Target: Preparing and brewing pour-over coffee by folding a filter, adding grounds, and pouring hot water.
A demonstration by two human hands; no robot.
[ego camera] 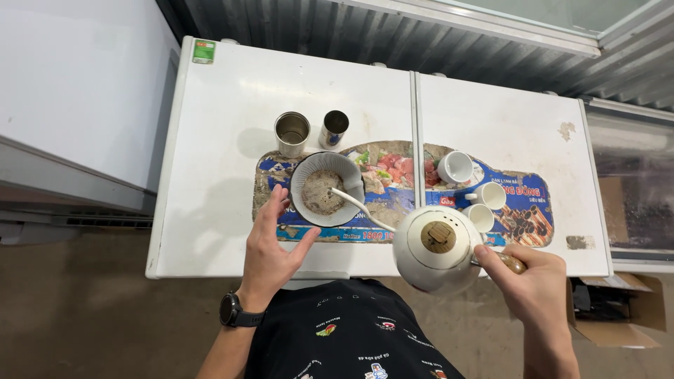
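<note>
A white gooseneck kettle (437, 247) with a round wooden lid knob sits lower centre-right of the frame, tilted, its thin spout reaching up-left into a white paper-lined dripper (326, 188) holding wet brown grounds, at the centre. The right hand (531, 284), lower right, is closed around the kettle's wooden handle. The left hand (270, 245), lower centre-left, has fingers spread and thumb out, cradling the dripper's lower-left rim; a black watch (234, 312) is on that wrist.

Just above the dripper stand two open metal cans (292, 133), side by side. Right of it, three small white cups (481, 196) cluster close to the kettle.

All rest on a white chest freezer lid (210, 175). A worn, peeling blue sticker (523, 210) with pictures of food stretches across its middle, under the dripper and cups. A small green square label (204, 51) sits at the lid's upper-left corner. A brown cardboard box (621, 309) lies on the floor, lower right.
</note>
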